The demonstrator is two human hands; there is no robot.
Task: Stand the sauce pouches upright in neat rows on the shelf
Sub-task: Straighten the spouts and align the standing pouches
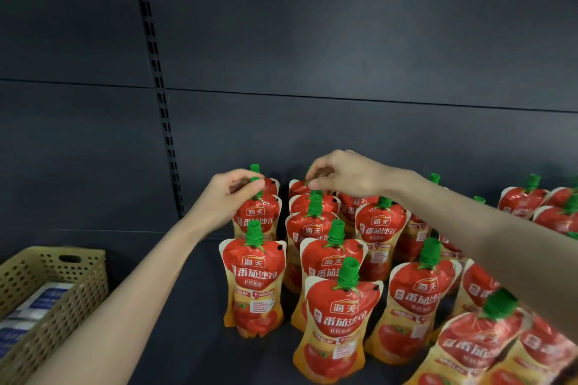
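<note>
Several red-and-orange tomato sauce pouches with green caps stand upright in rows on the dark shelf [187, 306]. My left hand [225, 200] pinches the green cap of the second pouch [258, 217] in the leftmost row, behind the front pouch [255, 284]. My right hand [344, 175] reaches over the rows and grips the top of the rearmost pouch [298, 187] in the neighbouring row; its cap is hidden by my fingers. More pouches [341, 316] fill the rows to the right, under my right forearm.
A beige perforated basket [62, 300] holding blue-and-white packs sits at the shelf's left front. A slotted upright [158, 81] runs down the dark back panel. More pouches [522, 200] stand at the far right.
</note>
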